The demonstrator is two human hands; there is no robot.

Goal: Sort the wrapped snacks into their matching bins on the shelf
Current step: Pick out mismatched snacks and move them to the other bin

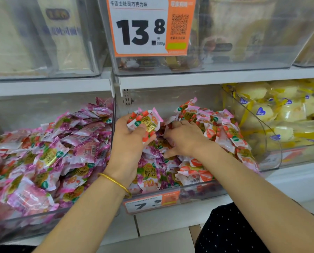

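Mix-ups are the main hazard, because the clear plastic middle bin [207, 191] on the lower shelf holds two kinds at once. Purple grape-print wrapped packets [148, 172] lie near its front edge, and red strawberry-print wrapped packets [225, 130] are heaped toward its right side. The left hand [128, 143], with a thin gold bangle [116, 183] at the wrist, grips a small bunch of red strawberry-print packets [146, 123] above the middle of that bin, thumb and fingers [122, 119] curled round them.

The right hand [186, 141] lies on the pile just beside it. Its fingertips are buried among the wrappers, so whether it holds anything cannot be told.

The bunch in the left hand looks loosely stacked, and the glossy film is probably slick. One packet could slide out and fall back among the purple ones, or over the dark divider [113, 125] into the clear left bin of pink and purple packets [48, 157]. The two prints share gold centres and pinkish edges, so a grab made by feel could easily pick up the wrong kind. Raking through the heap might also push packets over the front rim, above the orange-and-white price label [148, 204].
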